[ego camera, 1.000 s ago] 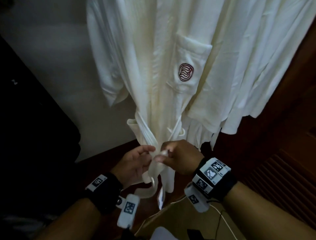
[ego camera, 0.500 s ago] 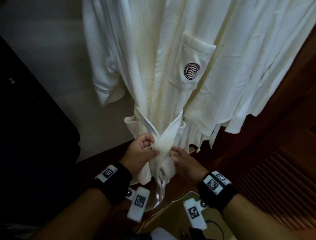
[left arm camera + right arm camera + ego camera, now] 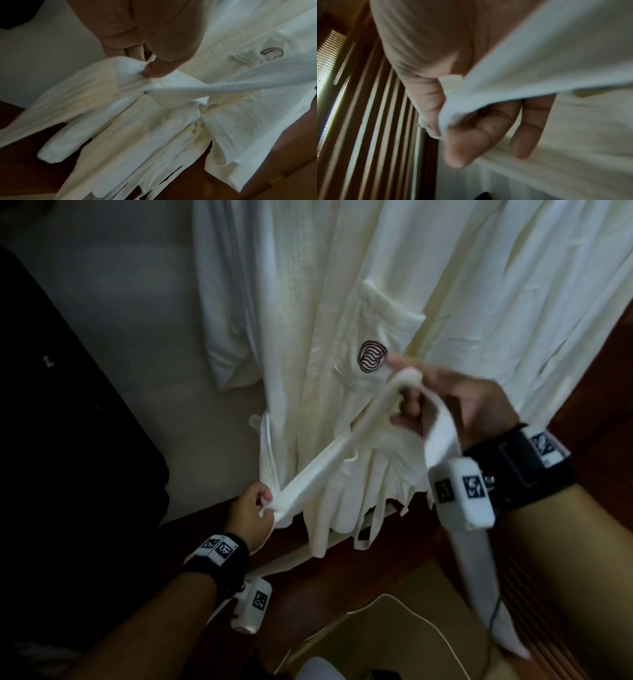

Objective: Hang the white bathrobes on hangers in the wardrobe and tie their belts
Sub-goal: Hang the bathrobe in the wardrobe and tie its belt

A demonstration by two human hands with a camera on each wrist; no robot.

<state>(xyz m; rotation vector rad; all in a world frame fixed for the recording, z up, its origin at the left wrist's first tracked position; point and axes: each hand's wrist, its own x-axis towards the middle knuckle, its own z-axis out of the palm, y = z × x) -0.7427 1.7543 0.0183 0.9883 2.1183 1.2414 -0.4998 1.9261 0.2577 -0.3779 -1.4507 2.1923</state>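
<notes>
Wardrobe wood (image 3: pixel 599 378) backs the hanging bathrobe (image 3: pixel 308 302). My left hand (image 3: pixel 251 511) and right hand (image 3: pixel 455 405) each grip its belt (image 3: pixel 329 453), stretched between them. Only my right wrist view shows louvred slats (image 3: pixel 373 121).

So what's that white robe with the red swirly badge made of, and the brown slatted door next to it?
The white bathrobe with the red swirl badge looks like soft cotton, probably ribbed or waffle-woven: fine lines run down it and it hangs in limp folds. Its white belt, gripped by the left hand, has a fuzzy, towel-like edge. The dark brown slatted door looks like polished wood, though painted board can't be ruled out.
</notes>
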